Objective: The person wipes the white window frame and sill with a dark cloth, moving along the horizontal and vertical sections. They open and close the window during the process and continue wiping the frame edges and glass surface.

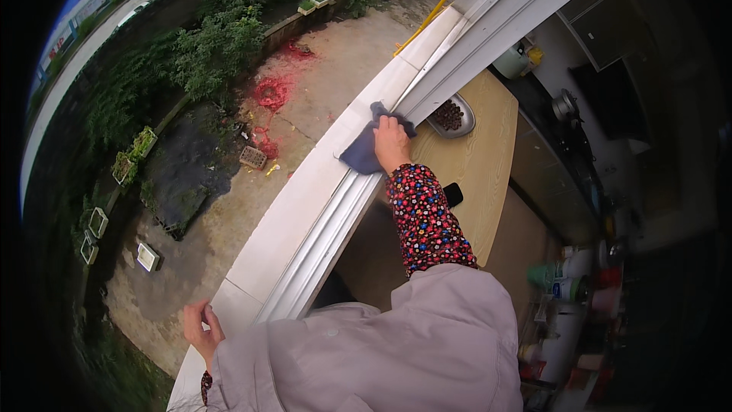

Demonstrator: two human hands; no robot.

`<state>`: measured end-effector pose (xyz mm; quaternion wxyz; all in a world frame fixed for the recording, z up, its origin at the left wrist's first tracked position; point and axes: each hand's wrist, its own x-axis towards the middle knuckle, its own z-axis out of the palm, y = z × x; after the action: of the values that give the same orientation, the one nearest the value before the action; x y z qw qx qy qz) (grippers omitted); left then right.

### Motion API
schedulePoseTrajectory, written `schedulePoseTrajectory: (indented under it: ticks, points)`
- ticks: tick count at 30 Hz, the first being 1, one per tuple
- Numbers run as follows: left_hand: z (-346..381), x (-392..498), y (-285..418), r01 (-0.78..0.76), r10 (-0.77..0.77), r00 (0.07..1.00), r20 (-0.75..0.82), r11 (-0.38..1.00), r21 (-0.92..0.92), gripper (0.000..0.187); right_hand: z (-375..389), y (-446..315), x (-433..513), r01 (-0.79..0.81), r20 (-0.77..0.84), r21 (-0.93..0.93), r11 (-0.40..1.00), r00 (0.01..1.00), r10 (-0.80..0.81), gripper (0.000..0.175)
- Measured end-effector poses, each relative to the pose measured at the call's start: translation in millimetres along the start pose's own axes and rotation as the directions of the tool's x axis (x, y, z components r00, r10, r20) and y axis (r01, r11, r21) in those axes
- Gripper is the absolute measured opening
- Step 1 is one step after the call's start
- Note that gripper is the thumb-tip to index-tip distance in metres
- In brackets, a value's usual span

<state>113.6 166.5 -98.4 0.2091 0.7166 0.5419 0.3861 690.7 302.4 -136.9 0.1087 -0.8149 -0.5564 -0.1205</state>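
My right hand (392,144) presses a dark blue-grey cloth (361,150) down across the window sill and frame. The cloth is bunched under my fingers and hangs over the white window track (331,214). Beside it runs the pale tiled outer sill (286,223). My left hand (202,329) is at the sill's outer edge, lower left, its fingers loosely bent and nothing visible in them. Whether it touches the tile I cannot tell. A white window sash frame (492,28) stands just beyond the cloth.
Indoors, a wooden table (486,166) bears a metal tray (466,123) of small dark brown items and a black phone-like object (453,194). Outside, a yellow pipe (437,8) rises by the wall. Below lie a concrete yard (326,77), a perforated brick (253,157) and red debris (270,93).
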Motion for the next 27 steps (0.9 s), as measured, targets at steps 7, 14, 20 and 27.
schedulePoseTrajectory:
  ticks: [7, 14, 20, 27]
  points:
    - [-3.8, -13.0, 5.1, 0.111, -0.113, 0.993, -0.044, 0.993, -0.038, 0.014, 9.7, -1.1, 2.6, 0.041, 0.007, -0.159, 0.987, 0.999, -0.04, 0.028]
    - [-8.0, -16.0, -6.2, 0.005, -0.007, 0.991, -0.132, 1.0, -0.016, 0.013, -15.5, -43.3, -49.5, 0.154, -0.04, -0.116, 0.981, 0.986, -0.16, 0.022]
    - [-2.7, -21.0, -0.4, -0.002, -0.006, 0.989, -0.145, 0.998, -0.059, 0.014, -73.4, -149.4, -167.1, 0.315, 0.017, 0.14, 0.939, 0.947, -0.321, 0.02]
    - [-8.4, -24.7, 16.8, 0.035, -0.04, 0.995, -0.095, 0.998, -0.054, 0.016, -111.3, -219.4, -231.7, -0.108, 0.23, 0.964, 0.245, 0.802, -0.551, 0.02]
